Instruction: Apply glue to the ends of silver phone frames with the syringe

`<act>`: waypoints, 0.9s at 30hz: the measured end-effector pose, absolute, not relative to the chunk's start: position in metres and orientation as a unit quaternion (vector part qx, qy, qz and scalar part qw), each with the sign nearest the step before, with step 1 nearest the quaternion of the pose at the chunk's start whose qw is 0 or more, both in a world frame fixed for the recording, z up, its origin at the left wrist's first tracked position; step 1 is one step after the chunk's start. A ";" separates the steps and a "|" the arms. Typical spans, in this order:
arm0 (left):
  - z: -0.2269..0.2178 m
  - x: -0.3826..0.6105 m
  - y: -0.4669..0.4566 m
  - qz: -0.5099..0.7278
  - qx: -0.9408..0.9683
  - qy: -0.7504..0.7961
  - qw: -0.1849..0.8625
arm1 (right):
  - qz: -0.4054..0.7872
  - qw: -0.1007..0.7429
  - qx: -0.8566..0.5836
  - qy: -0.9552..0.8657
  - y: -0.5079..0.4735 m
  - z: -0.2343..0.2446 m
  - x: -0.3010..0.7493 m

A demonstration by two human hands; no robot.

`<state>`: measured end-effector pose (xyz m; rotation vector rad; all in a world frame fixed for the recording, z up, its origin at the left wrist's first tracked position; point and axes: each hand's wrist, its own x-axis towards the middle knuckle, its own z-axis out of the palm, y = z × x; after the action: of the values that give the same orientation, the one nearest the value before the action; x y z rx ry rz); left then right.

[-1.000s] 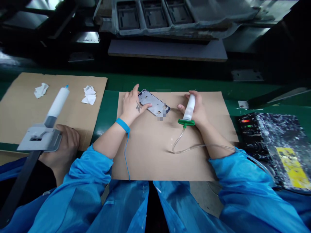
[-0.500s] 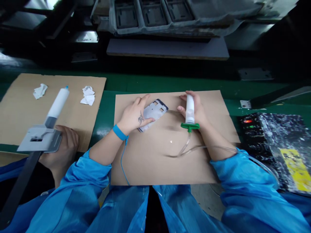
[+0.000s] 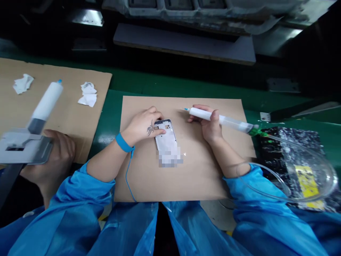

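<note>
A silver phone frame (image 3: 165, 139) lies lengthwise on a brown cardboard sheet (image 3: 186, 177). My left hand (image 3: 142, 125) rests on its far end, fingers curled over the top edge and holding it down. My right hand (image 3: 210, 124) grips a white glue syringe (image 3: 213, 117), held nearly level with its blue tip pointing left, just right of the frame. A clear hose (image 3: 298, 185) runs from the syringe's green cap and loops to the right. A blue wrist strap (image 3: 122, 143) with a cord is on my left wrist.
To the left, another person's hand (image 3: 53, 156) holds a grey fixture (image 3: 21, 145) with a second white syringe (image 3: 46, 103), above a second cardboard sheet (image 3: 64, 117) with crumpled white wipes (image 3: 87, 94). A black controller box (image 3: 298, 160) sits at the right. Dark trays lie beyond the green belt (image 3: 160, 85).
My left hand turned the phone frame from slanted to lengthwise and drew it nearer. My right hand tipped the syringe from upright to nearly level, tip pointing left. The hose swung out to the right.
</note>
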<state>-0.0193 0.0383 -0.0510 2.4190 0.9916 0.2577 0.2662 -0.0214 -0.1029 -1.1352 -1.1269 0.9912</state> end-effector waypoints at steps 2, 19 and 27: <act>-0.052 -0.020 0.039 0.099 0.894 0.358 0.253 | 0.431 0.589 -0.488 -0.479 -0.019 -0.101 0.266; -0.056 -0.016 0.040 0.108 0.904 0.328 0.252 | 0.369 0.551 -0.473 -0.579 -0.025 -0.097 0.271; -0.058 -0.018 0.042 0.121 0.899 0.326 0.267 | 0.359 0.512 -0.525 -0.578 -0.036 -0.088 0.265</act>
<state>-0.0177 0.0420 -0.0580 2.4263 0.8792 0.3270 0.2653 -0.0357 -0.0885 -1.2625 -1.3910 0.8633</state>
